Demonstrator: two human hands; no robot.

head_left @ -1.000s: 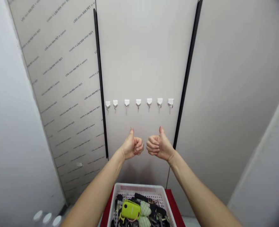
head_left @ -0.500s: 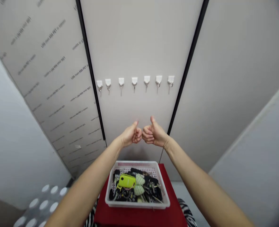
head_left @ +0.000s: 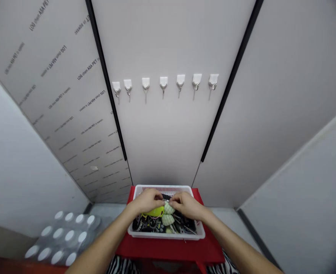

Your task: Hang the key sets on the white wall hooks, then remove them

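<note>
A white plastic basket (head_left: 168, 235) holds a jumble of keys and key fobs. My left hand (head_left: 148, 201) is over its left side with bent fingers, partly covering a yellow-green case (head_left: 158, 212). My right hand (head_left: 186, 203) reaches in from the other side, thumb and fingers curled together at the top of a pale green checked bow (head_left: 168, 219). Both sets of fingertips nearly meet above the bow, beside a black strap (head_left: 166, 196). Whatever lies between the fingers is too small to make out.
The basket stands on a red surface (head_left: 168, 249). Several white hooks (head_left: 164, 82) are fixed in a row on the wall panel ahead, between two black strips (head_left: 230, 80). White-capped bottles (head_left: 58, 233) stand at the lower left.
Both hands have come down from in front of the wall, where they were fists with thumbs up, into the basket. The view has tilted slightly downward.
</note>
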